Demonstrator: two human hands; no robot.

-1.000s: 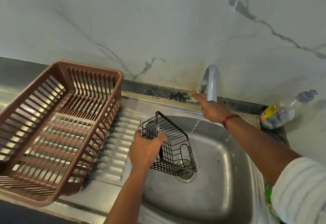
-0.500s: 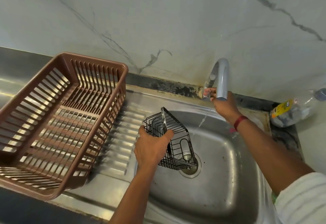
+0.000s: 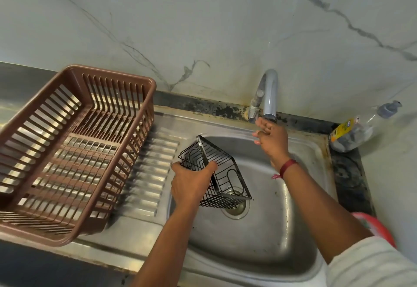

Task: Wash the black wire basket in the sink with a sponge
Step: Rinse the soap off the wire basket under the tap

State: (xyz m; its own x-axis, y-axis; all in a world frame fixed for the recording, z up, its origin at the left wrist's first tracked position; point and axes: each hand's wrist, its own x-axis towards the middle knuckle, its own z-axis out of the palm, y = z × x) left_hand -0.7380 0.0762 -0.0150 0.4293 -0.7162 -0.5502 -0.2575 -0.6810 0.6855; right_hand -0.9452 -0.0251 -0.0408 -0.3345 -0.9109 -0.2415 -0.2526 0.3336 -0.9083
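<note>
Left hand (image 3: 191, 182) grips the basket (image 3: 225, 162) by its rim, holding it tilted in the sink (image 3: 259, 246) above the drain (image 3: 235, 210). Crate (image 3: 112, 73) sits on the drainboard (image 3: 151, 173), left. Farther back, right hand (image 3: 273, 142), fingers relaxed, is just under the tap (image 3: 269, 92); bottle (image 3: 352, 133) in the corner holds something grey

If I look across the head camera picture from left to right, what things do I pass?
brown basket → black wire basket → tap → bottle
</note>
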